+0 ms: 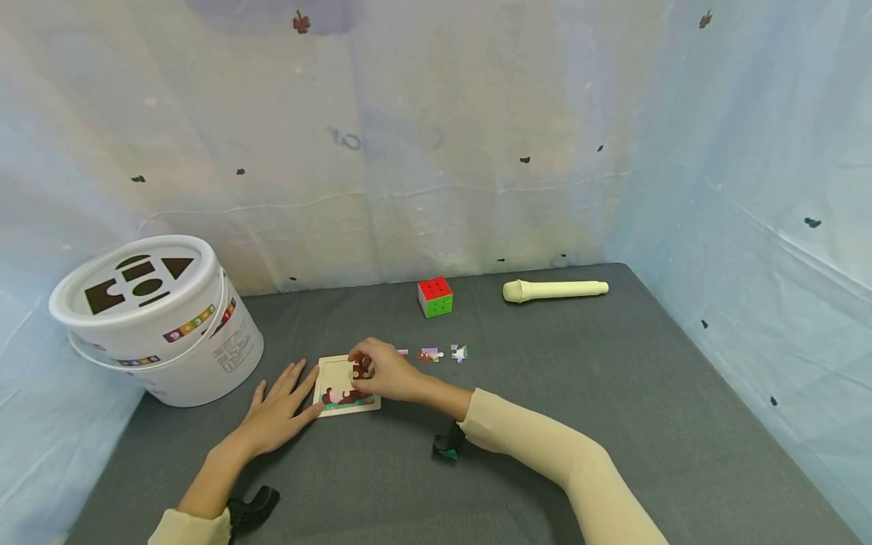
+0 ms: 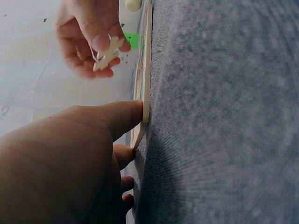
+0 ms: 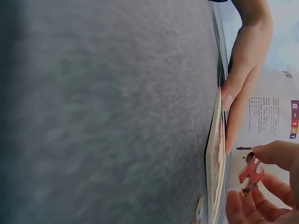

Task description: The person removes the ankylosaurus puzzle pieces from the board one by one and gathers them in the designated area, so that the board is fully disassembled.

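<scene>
A small wooden jigsaw tray point(image 1: 334, 369) lies on the dark cloth, its lower part filled with brown, pink and green picture pieces and its upper left bare. My left hand point(image 1: 275, 416) rests beside it with fingers spread, thumb and index touching its left edge. Above the tray's right side, my right hand point(image 1: 387, 371) pinches a jigsaw piece point(image 3: 252, 175) between thumb and fingers. That piece has a reddish-brown face in the right wrist view; its bare wooden back point(image 2: 110, 55) shows in the left wrist view.
Loose jigsaw pieces point(image 1: 431, 354) lie right of the tray, one partly behind my right hand. Beyond them stand a puzzle cube point(image 1: 435, 297) and a cream toy microphone point(image 1: 559, 291). A white lidded bucket point(image 1: 228, 341) with shape cut-outs is at the left, near the curtain wall.
</scene>
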A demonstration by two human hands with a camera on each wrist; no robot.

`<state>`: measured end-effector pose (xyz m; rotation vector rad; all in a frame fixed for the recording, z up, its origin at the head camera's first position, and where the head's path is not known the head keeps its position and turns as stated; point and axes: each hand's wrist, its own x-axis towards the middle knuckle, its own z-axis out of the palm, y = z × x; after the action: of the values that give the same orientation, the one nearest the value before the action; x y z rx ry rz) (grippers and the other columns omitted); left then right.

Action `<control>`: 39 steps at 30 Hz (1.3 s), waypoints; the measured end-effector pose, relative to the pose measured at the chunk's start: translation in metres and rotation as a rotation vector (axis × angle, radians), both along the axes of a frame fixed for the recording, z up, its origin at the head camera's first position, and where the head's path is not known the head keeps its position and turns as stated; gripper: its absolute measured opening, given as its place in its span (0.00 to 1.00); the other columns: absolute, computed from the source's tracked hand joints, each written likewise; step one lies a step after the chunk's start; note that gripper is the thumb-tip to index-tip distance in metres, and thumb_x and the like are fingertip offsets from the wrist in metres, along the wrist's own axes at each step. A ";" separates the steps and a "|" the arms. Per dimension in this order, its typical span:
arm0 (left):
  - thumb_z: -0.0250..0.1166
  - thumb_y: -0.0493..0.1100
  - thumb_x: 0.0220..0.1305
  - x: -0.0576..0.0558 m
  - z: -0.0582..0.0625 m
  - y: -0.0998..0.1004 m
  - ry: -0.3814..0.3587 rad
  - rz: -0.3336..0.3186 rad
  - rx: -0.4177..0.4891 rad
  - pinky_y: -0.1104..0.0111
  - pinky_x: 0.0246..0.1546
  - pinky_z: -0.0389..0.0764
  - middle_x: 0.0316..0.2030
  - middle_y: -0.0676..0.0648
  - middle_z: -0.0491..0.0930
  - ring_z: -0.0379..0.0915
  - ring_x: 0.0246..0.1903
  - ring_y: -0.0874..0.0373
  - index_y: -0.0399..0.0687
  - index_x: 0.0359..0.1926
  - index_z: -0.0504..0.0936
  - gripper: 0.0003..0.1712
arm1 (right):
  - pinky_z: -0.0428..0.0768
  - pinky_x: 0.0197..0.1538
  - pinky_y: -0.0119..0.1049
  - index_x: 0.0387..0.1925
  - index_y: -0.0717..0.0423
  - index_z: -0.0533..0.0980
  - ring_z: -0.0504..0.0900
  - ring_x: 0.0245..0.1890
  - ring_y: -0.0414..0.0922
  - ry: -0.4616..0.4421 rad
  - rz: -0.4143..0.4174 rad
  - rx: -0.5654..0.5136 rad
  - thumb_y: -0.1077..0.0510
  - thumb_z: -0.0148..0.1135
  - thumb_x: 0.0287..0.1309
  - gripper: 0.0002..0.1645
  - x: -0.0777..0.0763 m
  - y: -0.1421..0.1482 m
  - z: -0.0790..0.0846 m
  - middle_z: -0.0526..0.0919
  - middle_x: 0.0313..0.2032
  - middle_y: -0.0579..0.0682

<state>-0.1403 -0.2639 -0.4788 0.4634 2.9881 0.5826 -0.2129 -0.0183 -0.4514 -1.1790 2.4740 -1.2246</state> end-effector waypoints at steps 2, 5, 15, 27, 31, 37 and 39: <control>0.54 0.62 0.73 0.000 0.000 -0.001 -0.005 0.000 -0.002 0.28 0.62 0.39 0.75 0.30 0.49 0.41 0.73 0.31 0.41 0.77 0.55 0.44 | 0.76 0.37 0.23 0.49 0.67 0.78 0.79 0.38 0.45 0.004 -0.021 -0.002 0.65 0.70 0.58 0.18 0.001 0.006 0.000 0.76 0.42 0.52; 0.54 0.62 0.73 -0.001 -0.001 -0.001 -0.010 -0.001 0.005 0.28 0.62 0.37 0.75 0.30 0.48 0.40 0.74 0.31 0.41 0.77 0.55 0.44 | 0.76 0.36 0.25 0.47 0.66 0.79 0.79 0.37 0.47 -0.002 -0.049 -0.019 0.65 0.72 0.56 0.17 0.002 0.017 0.000 0.76 0.41 0.52; 0.54 0.63 0.73 -0.003 -0.003 -0.003 -0.015 -0.008 0.015 0.28 0.62 0.36 0.75 0.30 0.47 0.39 0.73 0.30 0.42 0.78 0.54 0.45 | 0.78 0.37 0.29 0.46 0.65 0.80 0.76 0.39 0.47 -0.030 -0.140 -0.082 0.66 0.73 0.53 0.17 0.003 0.060 -0.001 0.76 0.40 0.51; 0.54 0.63 0.72 -0.003 -0.005 -0.004 -0.016 -0.005 0.006 0.28 0.62 0.36 0.75 0.30 0.47 0.39 0.74 0.31 0.42 0.78 0.54 0.45 | 0.77 0.39 0.32 0.43 0.67 0.80 0.76 0.36 0.44 0.025 -0.201 -0.062 0.70 0.73 0.52 0.16 0.009 0.089 -0.011 0.76 0.38 0.52; 0.55 0.63 0.72 -0.003 -0.005 -0.004 -0.010 -0.008 0.002 0.27 0.62 0.37 0.75 0.30 0.47 0.40 0.74 0.31 0.42 0.78 0.54 0.45 | 0.79 0.38 0.32 0.42 0.70 0.80 0.77 0.35 0.45 0.019 -0.212 -0.074 0.74 0.71 0.52 0.14 0.010 0.093 -0.011 0.78 0.38 0.54; 0.54 0.63 0.73 -0.004 -0.007 -0.004 -0.006 -0.010 0.003 0.27 0.61 0.37 0.75 0.30 0.47 0.40 0.73 0.31 0.42 0.78 0.53 0.45 | 0.80 0.41 0.31 0.45 0.70 0.81 0.80 0.39 0.48 -0.036 -0.212 -0.092 0.74 0.70 0.53 0.15 0.012 0.097 -0.011 0.79 0.40 0.56; 0.55 0.62 0.72 -0.004 -0.007 -0.004 0.003 -0.010 0.013 0.27 0.61 0.37 0.75 0.30 0.48 0.40 0.73 0.30 0.42 0.78 0.54 0.45 | 0.80 0.43 0.31 0.46 0.71 0.80 0.80 0.41 0.49 -0.048 -0.206 -0.100 0.74 0.68 0.55 0.15 0.012 0.099 -0.011 0.80 0.41 0.57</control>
<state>-0.1440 -0.2676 -0.4855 0.4806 2.9848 0.6014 -0.2011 0.0810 -0.4624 -0.9212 2.5768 -1.4263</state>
